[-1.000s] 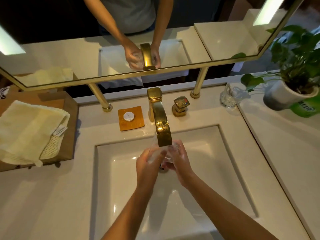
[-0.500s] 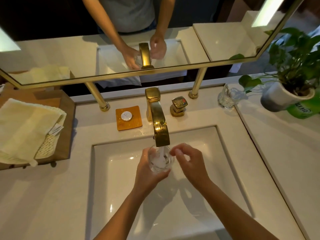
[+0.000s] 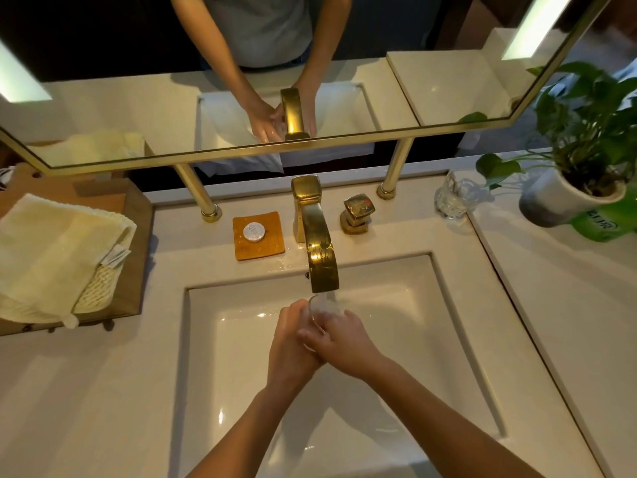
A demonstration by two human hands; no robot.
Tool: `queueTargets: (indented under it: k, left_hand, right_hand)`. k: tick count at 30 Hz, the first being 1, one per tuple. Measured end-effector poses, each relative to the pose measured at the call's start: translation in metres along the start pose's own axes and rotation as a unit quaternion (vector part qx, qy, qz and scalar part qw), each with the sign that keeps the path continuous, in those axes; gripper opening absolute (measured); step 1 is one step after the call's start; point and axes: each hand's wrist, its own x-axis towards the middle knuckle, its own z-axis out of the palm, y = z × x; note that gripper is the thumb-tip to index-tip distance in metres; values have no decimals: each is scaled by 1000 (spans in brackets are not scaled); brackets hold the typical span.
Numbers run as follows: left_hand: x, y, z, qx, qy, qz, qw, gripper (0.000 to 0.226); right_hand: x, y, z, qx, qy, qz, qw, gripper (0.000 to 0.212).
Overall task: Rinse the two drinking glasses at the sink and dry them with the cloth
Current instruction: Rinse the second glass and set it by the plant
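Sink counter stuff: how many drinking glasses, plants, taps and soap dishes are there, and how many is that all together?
Drinking glasses: 2
Plants: 1
Taps: 1
Soap dishes: 1
Total: 5

Left grip (image 3: 292, 343) against right grip (image 3: 346, 339) (both curled)

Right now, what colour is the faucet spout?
Shiny gold faucet spout, seen best in the head view.

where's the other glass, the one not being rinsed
Head view: the other glass stands on the counter at the right, beside the white plant pot and right of the gold tap handle.
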Motion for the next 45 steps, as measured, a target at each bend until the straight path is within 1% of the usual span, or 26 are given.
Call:
queueTargets:
  k: [2, 4, 6, 8, 10, 12, 15, 17, 19, 20, 21, 23, 25, 26, 27, 29, 30, 32, 33, 36, 38, 39, 41, 42, 43, 45]
  left_hand:
    - [0, -2, -2, -9, 5, -14, 1000, 51]
    - [1, -3, -6, -6, -21, -35, 999, 54]
    - [2, -3, -5, -3, -60, -55, 997, 59]
    - [3, -1, -2, 8, -64, -60, 996, 54]
    - [3, 2, -1, -4, -48, -70, 996, 48]
    - [4, 4, -5, -17, -44, -77, 996, 49]
    - [4, 1, -12, 9, -87, -49, 995, 51]
    - [6, -3, -20, -27, -146, -29, 989, 49]
    - [6, -4, -27, -126, -190, -54, 972, 53]
    - [4, -2, -29, -201, -202, -99, 953, 57]
    - [1, 1, -31, -283, -212, -167, 920, 61]
    - [-4, 7, -29, -424, -233, -285, 827, 63]
    - [-4, 10, -24, -520, -218, -346, 750, 58]
    - [0, 8, -21, -549, -194, -366, 727, 56]
    - [5, 10, -19, -562, -164, -384, 714, 53]
    - [17, 10, -15, -570, -105, -418, 699, 40]
    - [22, 8, -11, -573, -87, -429, 692, 34]
    - [29, 9, -7, -583, -73, -447, 674, 30]
    - [30, 8, -6, -586, -69, -462, 662, 27]
    - [31, 7, -6, -574, -78, -494, 649, 29]
    - [30, 9, -9, -599, -112, -496, 619, 33]
    - [29, 10, -11, -622, -127, -492, 596, 33]
    - [25, 7, -12, -655, -136, -480, 568, 29]
    - [24, 2, -9, -662, -138, -469, 569, 27]
    - [22, 4, -9, -671, -146, -451, 570, 27]
    - [20, 3, -5, -666, -151, -434, 588, 29]
  right_hand:
    - [1, -2, 7, 38, -31, 6, 999, 37]
    - [2, -1, 10, 11, 3, -26, 1000, 31]
    - [5, 6, 10, -31, 49, -29, 998, 34]
    - [7, 8, 9, -17, 72, -19, 997, 35]
    - [10, 4, 8, 13, 48, -8, 999, 34]
    - [13, 4, 5, 42, -9, 13, 999, 31]
    - [15, 13, 3, 125, -59, 21, 990, 29]
    - [15, 22, 4, 188, -37, 25, 981, 33]
    - [16, 25, 2, 227, 10, 55, 972, 27]
    - [16, 24, 0, 258, 44, 75, 962, 24]
    - [16, 22, -2, 295, 77, 100, 947, 23]
    - [17, 14, -2, 365, 130, 165, 907, 28]
    - [19, 8, 2, 418, 132, 223, 871, 32]
    - [20, 4, 5, 447, 116, 239, 854, 34]
    - [20, 2, 9, 475, 103, 250, 837, 34]
    - [21, -3, 10, 531, 111, 265, 797, 27]
    - [20, -5, 9, 546, 123, 262, 786, 21]
    - [19, -3, 8, 517, 127, 229, 815, 14]
    - [17, -2, 8, 504, 109, 200, 833, 18]
    - [9, -2, 9, 475, 34, 144, 867, 50]
    - [9, 7, 6, 427, 35, 123, 895, 74]
    - [9, 12, 3, 420, 40, 115, 899, 71]
    - [9, 18, -8, 431, 49, 122, 893, 43]
    - [10, 21, -14, 421, 56, 130, 896, 29]
    - [13, 26, -19, 396, 64, 125, 907, 23]
    - [23, 34, -31, 278, 86, 86, 953, 19]
